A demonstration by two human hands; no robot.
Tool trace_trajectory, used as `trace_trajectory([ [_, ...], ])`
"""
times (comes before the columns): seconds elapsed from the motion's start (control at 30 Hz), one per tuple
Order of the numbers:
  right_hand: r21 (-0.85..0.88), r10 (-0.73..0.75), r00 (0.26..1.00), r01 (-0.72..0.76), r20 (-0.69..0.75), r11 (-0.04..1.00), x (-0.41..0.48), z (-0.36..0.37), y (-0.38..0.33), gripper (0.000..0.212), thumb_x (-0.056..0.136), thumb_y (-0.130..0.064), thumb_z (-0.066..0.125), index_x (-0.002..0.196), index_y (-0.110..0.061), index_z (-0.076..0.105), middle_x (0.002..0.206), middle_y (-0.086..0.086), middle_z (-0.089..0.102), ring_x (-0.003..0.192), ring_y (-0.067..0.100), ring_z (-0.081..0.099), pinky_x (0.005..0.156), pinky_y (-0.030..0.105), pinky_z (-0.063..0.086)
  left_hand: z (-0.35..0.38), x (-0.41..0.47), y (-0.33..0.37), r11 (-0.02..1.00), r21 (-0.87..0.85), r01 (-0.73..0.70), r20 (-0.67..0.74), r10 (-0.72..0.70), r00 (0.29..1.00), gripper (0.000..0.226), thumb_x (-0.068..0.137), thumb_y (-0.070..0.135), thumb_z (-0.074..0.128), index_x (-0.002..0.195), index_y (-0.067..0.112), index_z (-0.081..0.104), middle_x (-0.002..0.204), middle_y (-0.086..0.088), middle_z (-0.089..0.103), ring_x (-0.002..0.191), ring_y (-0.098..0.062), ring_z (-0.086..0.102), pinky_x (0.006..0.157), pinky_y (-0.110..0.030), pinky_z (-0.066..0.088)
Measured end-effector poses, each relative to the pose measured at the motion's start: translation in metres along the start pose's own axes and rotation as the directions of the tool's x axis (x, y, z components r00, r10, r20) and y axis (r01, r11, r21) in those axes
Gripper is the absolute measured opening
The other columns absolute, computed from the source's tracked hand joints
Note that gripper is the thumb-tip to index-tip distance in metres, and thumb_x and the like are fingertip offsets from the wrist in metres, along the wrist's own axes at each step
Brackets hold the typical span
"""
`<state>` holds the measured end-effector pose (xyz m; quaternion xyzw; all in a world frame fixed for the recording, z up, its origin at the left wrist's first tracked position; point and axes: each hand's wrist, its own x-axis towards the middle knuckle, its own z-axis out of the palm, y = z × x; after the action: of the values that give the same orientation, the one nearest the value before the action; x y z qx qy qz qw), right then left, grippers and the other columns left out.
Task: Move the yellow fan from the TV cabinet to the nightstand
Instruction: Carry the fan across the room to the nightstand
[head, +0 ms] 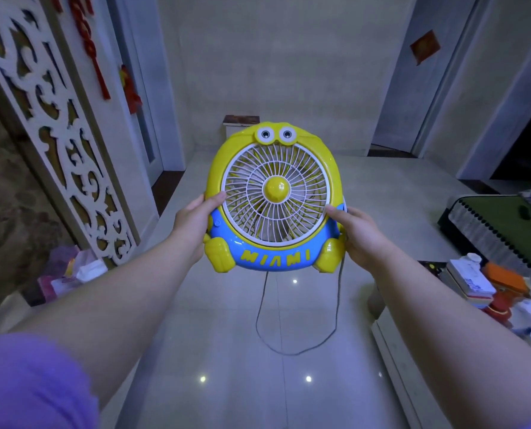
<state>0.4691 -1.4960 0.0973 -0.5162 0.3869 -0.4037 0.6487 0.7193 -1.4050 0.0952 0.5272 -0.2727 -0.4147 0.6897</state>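
The yellow fan point(273, 196) has a blue base, a white round grille, two cartoon eyes on top and the word MIAMI on the front. It is held upright in the air in front of me, over the tiled floor. My left hand point(196, 221) grips its left edge with the thumb on the grille rim. My right hand point(355, 233) grips its right edge the same way. A grey power cord point(292, 351) hangs from the fan in a loop down toward the floor. I see neither a nightstand nor the TV cabinet clearly.
A carved white screen panel point(66, 134) stands along the left wall. A cluttered low table point(391, 332) with boxes and an orange item is at the right, with a dark sofa point(499, 224) behind it. Glossy tile floor point(227, 382) leads ahead to a wall with doors either side.
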Motion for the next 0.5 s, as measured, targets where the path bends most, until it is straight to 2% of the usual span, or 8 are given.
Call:
trace_trajectory([
  [0.07,0.004,0.002,1.0,-0.002,0.008,1.0,0.024,-0.009,-0.005,0.035,0.088,-0.018,0.057,0.119,-0.001,0.058,0.108,0.013,0.068,0.091,0.024,0.068,0.081,0.033,0.058,0.015,0.02,-0.003,1.0,-0.002,-0.003,-0.01,0.003,1.0,0.006,0.079,0.025,0.069,0.082,0.028,0.073,0.082,0.0,0.077,0.083,-0.024,0.073,0.074,-0.037,0.057],
  [0.13,-0.006,0.0,1.0,0.0,0.009,1.0,0.051,-0.021,-0.01,0.034,0.088,-0.017,0.057,0.119,-0.001,0.058,0.105,0.011,0.068,0.087,0.021,0.069,0.079,0.031,0.058,0.032,0.042,-0.006,1.0,-0.01,-0.013,-0.028,0.013,1.0,0.011,0.079,0.025,0.068,0.074,0.033,0.074,0.087,-0.001,0.077,0.087,-0.026,0.072,0.078,-0.04,0.057],
  [0.2,-0.016,0.0,1.0,0.0,0.007,1.0,0.073,-0.031,-0.013,0.035,0.088,-0.016,0.057,0.119,0.0,0.057,0.109,0.014,0.068,0.091,0.024,0.068,0.082,0.033,0.058,0.045,0.059,-0.009,1.0,-0.013,-0.024,-0.033,0.024,0.999,0.014,0.079,0.025,0.068,0.072,0.036,0.074,0.095,-0.003,0.075,0.09,-0.027,0.071,0.081,-0.042,0.056],
  [0.27,-0.03,0.002,1.0,-0.001,0.014,1.0,0.096,-0.041,-0.017,0.036,0.088,-0.016,0.057,0.119,0.0,0.057,0.114,0.017,0.066,0.097,0.028,0.067,0.085,0.036,0.056,0.058,0.078,-0.013,0.999,-0.013,-0.031,-0.048,0.03,0.998,0.012,0.079,0.025,0.067,0.074,0.034,0.073,0.094,-0.003,0.075,0.089,-0.027,0.071,0.081,-0.043,0.057],
  [0.37,-0.052,-0.002,0.999,0.004,0.043,0.999,0.129,-0.052,-0.025,0.035,0.089,-0.016,0.056,0.119,0.001,0.057,0.113,0.018,0.066,0.092,0.024,0.067,0.08,0.031,0.058,0.075,0.107,-0.019,0.999,-0.016,-0.036,-0.076,0.035,0.996,0.01,0.079,0.024,0.067,0.075,0.031,0.074,0.088,-0.002,0.076,0.087,-0.027,0.071,0.08,-0.042,0.057],
  [0.5,-0.053,0.008,0.998,-0.005,0.063,0.999,0.167,-0.059,-0.029,0.035,0.089,-0.016,0.056,0.119,0.002,0.057,0.117,0.019,0.064,0.099,0.03,0.065,0.08,0.033,0.058,0.086,0.139,-0.023,0.999,-0.003,-0.035,-0.101,0.035,0.994,0.014,0.079,0.026,0.068,0.091,0.024,0.072,0.096,-0.007,0.075,0.089,-0.028,0.071,0.082,-0.043,0.057],
])
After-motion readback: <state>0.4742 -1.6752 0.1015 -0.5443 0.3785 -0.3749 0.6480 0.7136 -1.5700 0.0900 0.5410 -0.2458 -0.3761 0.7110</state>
